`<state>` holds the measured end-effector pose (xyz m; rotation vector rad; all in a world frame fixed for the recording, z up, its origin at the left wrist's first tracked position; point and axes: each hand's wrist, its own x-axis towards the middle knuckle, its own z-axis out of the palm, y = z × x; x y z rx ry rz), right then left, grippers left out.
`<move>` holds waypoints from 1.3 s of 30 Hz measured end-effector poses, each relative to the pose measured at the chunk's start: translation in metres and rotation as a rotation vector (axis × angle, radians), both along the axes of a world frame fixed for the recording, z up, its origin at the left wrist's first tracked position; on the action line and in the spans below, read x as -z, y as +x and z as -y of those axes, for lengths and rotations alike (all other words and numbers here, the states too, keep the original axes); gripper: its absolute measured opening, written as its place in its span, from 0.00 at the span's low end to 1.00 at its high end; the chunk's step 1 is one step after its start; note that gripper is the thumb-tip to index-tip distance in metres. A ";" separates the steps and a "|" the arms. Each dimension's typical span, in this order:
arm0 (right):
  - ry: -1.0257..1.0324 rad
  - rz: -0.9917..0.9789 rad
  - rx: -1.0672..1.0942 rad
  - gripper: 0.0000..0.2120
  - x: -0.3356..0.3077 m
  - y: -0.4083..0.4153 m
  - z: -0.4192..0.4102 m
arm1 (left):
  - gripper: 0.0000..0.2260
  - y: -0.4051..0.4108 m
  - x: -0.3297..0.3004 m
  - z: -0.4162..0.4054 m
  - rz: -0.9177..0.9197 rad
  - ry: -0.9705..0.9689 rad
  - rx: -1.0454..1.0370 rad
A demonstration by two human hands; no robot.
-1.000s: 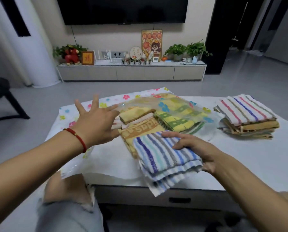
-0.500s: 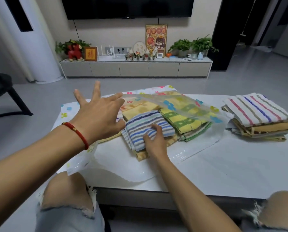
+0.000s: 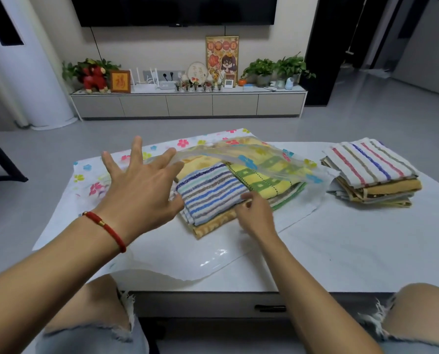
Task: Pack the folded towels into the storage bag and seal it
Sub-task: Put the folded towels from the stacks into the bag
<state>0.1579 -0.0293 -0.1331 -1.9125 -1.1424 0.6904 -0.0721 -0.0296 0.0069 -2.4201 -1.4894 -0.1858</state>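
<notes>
Here the white worktop (image 3: 340, 251) carries the clear flowered storage bag (image 3: 264, 159), mouth toward me, with folded towels inside it and a second stack of towels (image 3: 371, 172) waiting well apart to the right. My left hand (image 3: 139, 190) is spread, fingers apart, lifting the slippery film; my right hand (image 3: 254, 213) pinches the soft, light blue-striped towel (image 3: 210, 195) at its near corner. I can read no labels.

Blue-striped towel (image 3: 210, 194) now deeper in bag (image 3: 241, 154)
</notes>
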 end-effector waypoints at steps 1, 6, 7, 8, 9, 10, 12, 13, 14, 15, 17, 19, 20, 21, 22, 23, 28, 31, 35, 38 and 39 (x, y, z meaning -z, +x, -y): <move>0.033 0.067 0.101 0.18 0.005 0.015 0.004 | 0.31 0.007 0.001 0.000 -0.008 0.003 0.014; 0.045 0.037 0.160 0.29 0.012 0.070 0.000 | 0.25 0.078 0.000 0.001 -0.060 0.011 0.173; 0.027 0.014 0.130 0.30 0.011 0.075 -0.007 | 0.23 0.094 -0.002 -0.001 -0.085 0.011 0.205; 0.013 0.004 0.107 0.30 0.011 0.079 -0.013 | 0.21 0.109 -0.004 -0.003 -0.108 0.001 0.224; 0.009 -0.005 0.100 0.29 0.011 0.083 -0.019 | 0.20 0.122 -0.007 -0.006 -0.126 -0.020 0.230; 0.005 -0.023 0.101 0.29 0.011 0.085 -0.025 | 0.20 0.133 -0.010 -0.010 -0.137 -0.047 0.228; -0.021 -0.046 0.093 0.29 0.012 0.088 -0.035 | 0.19 0.144 -0.014 -0.017 -0.144 -0.092 0.217; -0.036 -0.045 0.080 0.30 0.012 0.089 -0.039 | 0.18 0.146 -0.014 -0.019 -0.141 -0.094 0.221; -0.047 -0.043 0.059 0.31 0.013 0.090 -0.043 | 0.17 0.145 -0.013 -0.020 -0.135 -0.081 0.230; -0.048 -0.046 0.035 0.32 0.014 0.092 -0.046 | 0.17 0.144 -0.013 -0.021 -0.125 -0.065 0.239; -0.018 -0.081 -0.015 0.33 0.013 0.096 -0.048 | 0.20 0.139 -0.013 -0.022 -0.093 -0.051 0.249; -0.002 -0.096 -0.076 0.35 0.010 0.105 -0.042 | 0.24 0.137 -0.014 -0.025 -0.043 -0.063 0.258; -0.018 -0.073 -0.110 0.35 0.007 0.113 -0.036 | 0.25 0.137 -0.015 -0.027 -0.020 -0.070 0.258; -0.055 -0.046 -0.134 0.34 0.003 0.123 -0.029 | 0.27 0.137 -0.014 -0.029 -0.003 -0.070 0.255; -0.106 -0.031 -0.148 0.30 -0.002 0.136 -0.022 | 0.27 0.138 -0.013 -0.031 0.009 -0.061 0.254; -0.155 -0.026 -0.161 0.25 -0.009 0.151 -0.013 | 0.27 0.138 -0.011 -0.032 0.017 -0.048 0.255; -0.030 0.327 0.078 0.11 -0.053 0.230 0.022 | 0.28 0.138 0.012 -0.034 -0.014 -0.014 0.248; -0.004 0.466 0.460 0.14 -0.063 0.272 0.019 | 0.29 0.138 0.022 -0.037 -0.022 -0.005 0.214; -0.357 0.417 0.537 0.23 -0.057 0.302 0.005 | 0.29 0.135 0.027 -0.039 -0.019 0.021 0.210; -0.346 0.534 0.592 0.24 -0.047 0.314 -0.001 | 0.29 0.131 0.028 -0.040 -0.023 0.041 0.210; -0.313 0.612 0.626 0.23 -0.046 0.322 -0.003 | 0.30 0.131 0.028 -0.040 -0.028 0.046 0.208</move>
